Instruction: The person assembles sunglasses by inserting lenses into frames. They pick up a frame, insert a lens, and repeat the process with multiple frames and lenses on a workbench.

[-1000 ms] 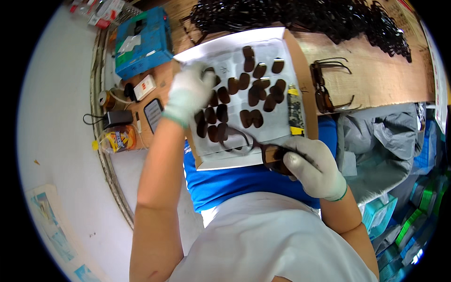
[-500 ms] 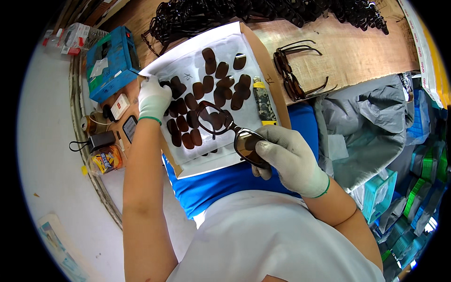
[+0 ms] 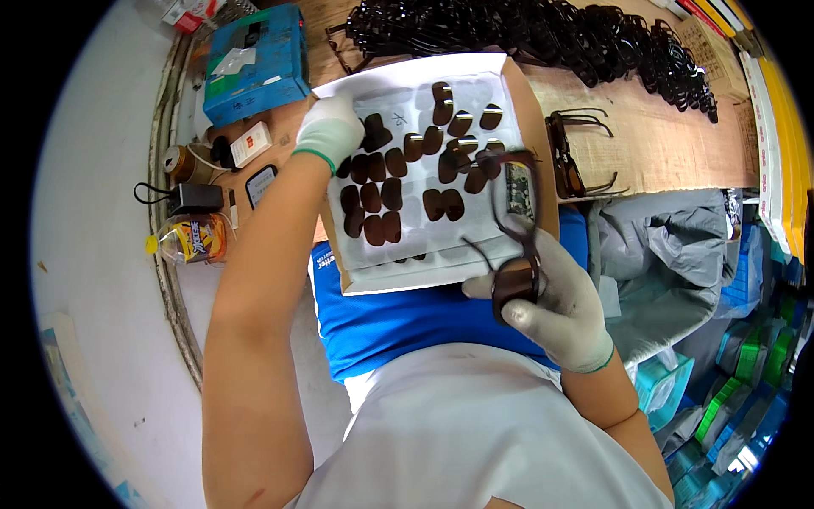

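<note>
My right hand (image 3: 564, 305), in a pale glove, grips a pair of dark sunglasses (image 3: 514, 284) by the near end. A brown lens fills the near rim; through the far rim the things behind show clearly. One temple juts out to the left. A shallow cardboard box (image 3: 407, 282) lined with white lies over my lap, with many loose dark brown lenses (image 3: 443, 204) scattered in it. At its far left corner my gloved left hand (image 3: 331, 131) is closed, fingertips hidden, beside some lenses. Behind the rim lies a patterned, narrow object (image 3: 518, 188).
Dark eyeglass frames (image 3: 543, 38) are heaped along the bench's back. Another pair of sunglasses (image 3: 577, 153) lies right of the box. A blue device (image 3: 257, 64), a dark adapter (image 3: 193, 198) and a bottle (image 3: 193, 239) stand left. A grey-lined bin (image 3: 666, 254) is at right.
My right hand has turned the sunglasses so the far rim now points away from me, rather than left. The whole view has shifted; my left hand stays at the box's corner.
</note>
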